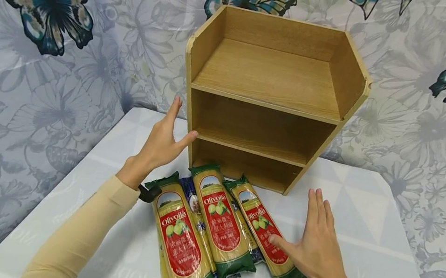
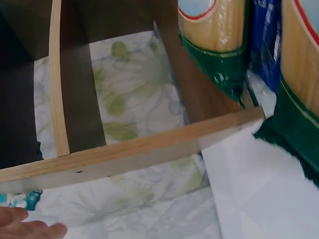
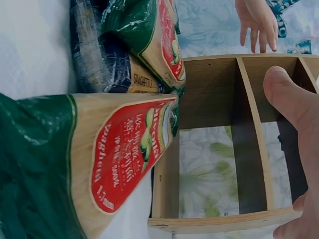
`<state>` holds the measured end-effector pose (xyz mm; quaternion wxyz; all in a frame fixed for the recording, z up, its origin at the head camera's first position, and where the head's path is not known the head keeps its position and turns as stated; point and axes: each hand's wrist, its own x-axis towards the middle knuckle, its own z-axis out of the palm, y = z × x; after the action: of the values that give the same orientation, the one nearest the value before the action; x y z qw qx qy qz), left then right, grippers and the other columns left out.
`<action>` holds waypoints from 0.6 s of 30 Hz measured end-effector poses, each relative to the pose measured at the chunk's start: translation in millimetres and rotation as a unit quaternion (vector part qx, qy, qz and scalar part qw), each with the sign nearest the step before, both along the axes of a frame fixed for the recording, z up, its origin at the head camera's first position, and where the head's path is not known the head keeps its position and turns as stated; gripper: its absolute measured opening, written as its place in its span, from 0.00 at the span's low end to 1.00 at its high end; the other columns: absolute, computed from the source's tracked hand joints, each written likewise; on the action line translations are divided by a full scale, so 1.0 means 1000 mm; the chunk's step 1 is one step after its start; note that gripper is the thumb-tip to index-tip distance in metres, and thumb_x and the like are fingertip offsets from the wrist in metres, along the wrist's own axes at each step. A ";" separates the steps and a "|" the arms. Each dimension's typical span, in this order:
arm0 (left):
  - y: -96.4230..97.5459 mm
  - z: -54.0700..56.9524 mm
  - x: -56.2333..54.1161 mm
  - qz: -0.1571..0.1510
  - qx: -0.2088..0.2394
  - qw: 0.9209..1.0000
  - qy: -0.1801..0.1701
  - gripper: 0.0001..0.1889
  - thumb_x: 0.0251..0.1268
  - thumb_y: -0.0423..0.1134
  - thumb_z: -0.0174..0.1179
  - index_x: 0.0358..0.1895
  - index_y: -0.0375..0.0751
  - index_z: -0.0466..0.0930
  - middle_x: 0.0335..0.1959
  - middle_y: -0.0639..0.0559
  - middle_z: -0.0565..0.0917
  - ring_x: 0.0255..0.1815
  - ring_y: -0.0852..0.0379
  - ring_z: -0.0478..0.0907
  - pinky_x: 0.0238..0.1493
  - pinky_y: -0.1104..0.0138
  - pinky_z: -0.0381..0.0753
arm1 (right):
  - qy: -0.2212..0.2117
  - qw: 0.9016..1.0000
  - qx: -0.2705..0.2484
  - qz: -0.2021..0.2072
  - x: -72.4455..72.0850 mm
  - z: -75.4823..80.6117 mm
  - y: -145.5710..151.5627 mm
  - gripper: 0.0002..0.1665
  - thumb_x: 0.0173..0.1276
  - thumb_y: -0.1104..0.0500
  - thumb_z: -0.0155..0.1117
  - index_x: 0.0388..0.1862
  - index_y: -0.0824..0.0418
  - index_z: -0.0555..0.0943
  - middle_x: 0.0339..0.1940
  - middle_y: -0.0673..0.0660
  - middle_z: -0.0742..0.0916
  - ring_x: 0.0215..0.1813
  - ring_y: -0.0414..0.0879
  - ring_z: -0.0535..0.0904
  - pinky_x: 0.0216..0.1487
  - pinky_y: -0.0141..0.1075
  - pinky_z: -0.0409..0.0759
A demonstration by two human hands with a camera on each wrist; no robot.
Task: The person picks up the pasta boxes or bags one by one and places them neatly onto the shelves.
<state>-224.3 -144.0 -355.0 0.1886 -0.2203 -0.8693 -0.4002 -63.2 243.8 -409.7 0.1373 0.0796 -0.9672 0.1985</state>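
My left hand (image 1: 163, 143) is raised beside the left side of a wooden shelf unit (image 1: 267, 105), fingers straight and thumb spread, holding nothing. Whether its thumb touches the shelf edge I cannot tell. To the right, my right hand (image 1: 316, 245) has straight fingers and a spread thumb close to the right-hand spaghetti pack (image 1: 268, 229); contact is unclear. Two more Olivoilà spaghetti packs, a middle one (image 1: 223, 219) and a left one (image 1: 181, 234), lie in front of the shelf. Partly hidden blue-and-yellow spaghetti packs (image 3: 112, 62) lie under and between them.
A white cloth-covered table (image 1: 365, 214) carries everything. Behind it hangs a floral backdrop (image 1: 142, 44) with large butterflies. The shelf unit has three levels and stands near the table's back edge. A black strap (image 1: 149, 193) circles the left wrist.
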 end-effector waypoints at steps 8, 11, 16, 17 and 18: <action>-0.001 -0.004 -0.011 -0.047 0.126 0.989 -0.067 0.48 0.72 0.45 0.66 0.83 0.36 0.43 0.81 0.42 0.55 0.78 0.43 0.60 0.70 0.46 0.70 | -0.061 0.997 -0.046 -0.022 0.004 -0.007 0.000 0.83 0.48 0.30 0.80 0.85 0.59 0.37 0.82 0.68 0.56 0.75 0.72 0.59 0.61 0.74 0.69; -0.001 -0.006 -0.016 -0.055 0.153 0.982 -0.091 0.48 0.72 0.46 0.66 0.83 0.36 0.44 0.81 0.42 0.56 0.78 0.44 0.61 0.71 0.47 0.69 | -0.100 0.992 -0.069 -0.028 0.004 -0.010 -0.001 0.83 0.50 0.29 0.78 0.85 0.60 0.35 0.82 0.69 0.55 0.77 0.71 0.58 0.65 0.72 0.66; 0.002 -0.012 -0.024 -0.065 0.194 0.972 -0.117 0.46 0.72 0.44 0.66 0.82 0.36 0.47 0.79 0.41 0.60 0.77 0.46 0.63 0.73 0.52 0.68 | -0.158 0.980 -0.115 -0.033 0.005 -0.019 -0.003 0.82 0.54 0.30 0.77 0.84 0.64 0.34 0.82 0.71 0.54 0.75 0.72 0.60 0.68 0.70 0.65; 0.002 -0.014 -0.026 -0.069 0.203 0.969 -0.121 0.45 0.72 0.43 0.66 0.82 0.35 0.47 0.79 0.41 0.61 0.76 0.46 0.63 0.73 0.53 0.68 | -0.168 0.977 -0.123 -0.034 0.006 -0.022 -0.004 0.81 0.55 0.31 0.77 0.84 0.64 0.34 0.82 0.71 0.55 0.74 0.73 0.62 0.67 0.69 0.67; 0.003 -0.015 -0.028 -0.074 0.213 0.966 -0.124 0.44 0.72 0.41 0.66 0.82 0.35 0.48 0.78 0.41 0.62 0.76 0.46 0.64 0.72 0.54 0.68 | -0.177 0.975 -0.131 -0.037 0.006 -0.024 -0.004 0.80 0.55 0.31 0.77 0.84 0.64 0.34 0.81 0.72 0.56 0.72 0.74 0.64 0.65 0.69 0.70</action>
<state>-251.8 -140.9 -370.1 0.0922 -0.1874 -0.7622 -0.6127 -57.0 239.7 -433.3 -0.0196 -0.0116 -0.9440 0.3291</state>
